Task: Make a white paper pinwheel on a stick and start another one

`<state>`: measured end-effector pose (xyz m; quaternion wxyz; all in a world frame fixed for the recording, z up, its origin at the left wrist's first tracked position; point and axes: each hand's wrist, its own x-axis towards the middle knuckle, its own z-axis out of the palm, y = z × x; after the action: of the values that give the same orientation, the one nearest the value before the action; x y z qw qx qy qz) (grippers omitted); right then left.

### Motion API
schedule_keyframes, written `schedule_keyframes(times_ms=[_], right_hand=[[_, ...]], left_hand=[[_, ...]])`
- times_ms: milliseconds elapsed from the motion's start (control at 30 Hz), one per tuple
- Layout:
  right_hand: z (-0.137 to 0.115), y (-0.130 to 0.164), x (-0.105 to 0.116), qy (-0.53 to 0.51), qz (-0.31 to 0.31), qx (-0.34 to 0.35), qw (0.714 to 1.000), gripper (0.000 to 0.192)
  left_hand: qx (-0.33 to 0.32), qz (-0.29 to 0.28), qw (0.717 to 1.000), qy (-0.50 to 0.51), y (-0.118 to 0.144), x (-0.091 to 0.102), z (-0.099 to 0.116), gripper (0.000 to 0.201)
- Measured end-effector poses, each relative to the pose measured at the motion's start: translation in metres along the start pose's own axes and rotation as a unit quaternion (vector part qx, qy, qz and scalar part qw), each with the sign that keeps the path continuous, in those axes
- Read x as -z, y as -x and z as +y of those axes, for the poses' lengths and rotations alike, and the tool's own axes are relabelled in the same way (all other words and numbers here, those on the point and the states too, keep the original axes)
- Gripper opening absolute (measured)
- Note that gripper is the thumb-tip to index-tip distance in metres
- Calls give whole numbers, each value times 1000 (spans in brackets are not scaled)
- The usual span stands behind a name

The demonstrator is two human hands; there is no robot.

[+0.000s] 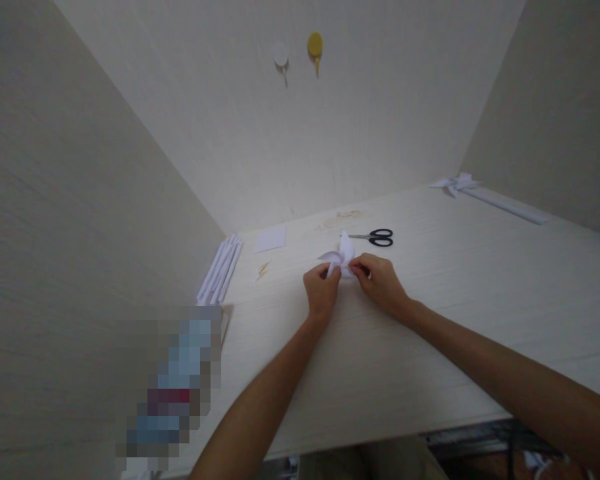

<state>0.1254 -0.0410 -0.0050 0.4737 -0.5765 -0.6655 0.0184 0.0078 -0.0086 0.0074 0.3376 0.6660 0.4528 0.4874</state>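
Pinching a folded white paper piece point(341, 257) between them, the left hand point(321, 291) and right hand point(381, 283) are gripping its near edge, pressing it onto the pale table point(455, 300) in the head view. Black-handled scissors point(377, 237) are lying just beyond; paper strips point(221, 269) are resting at left.

Soft, even, rather dim lighting with a warm cast; brightest on the pale wood-grain tabletop point(455, 280) just before the left hand point(322, 291) and right hand point(383, 283). Faint shadows only, close beneath the forearms. No glare. Strong wide-angle stretch toward the edges, walls splaying outward far to either side of the hands. Slightly soft focus throughout; small folded white paper piece point(341, 256) between the fingertips washed out, creases perhaps unreadable. Pixelated block low and left of the left hand.
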Motion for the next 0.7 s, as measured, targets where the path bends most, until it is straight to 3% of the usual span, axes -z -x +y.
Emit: schedule_keyframes(times_ms=[700], right_hand=[[7, -2, 2, 50, -30, 74, 996, 18]], left_hand=[[-19, -8, 999, -50, 1, 0, -1, 20]])
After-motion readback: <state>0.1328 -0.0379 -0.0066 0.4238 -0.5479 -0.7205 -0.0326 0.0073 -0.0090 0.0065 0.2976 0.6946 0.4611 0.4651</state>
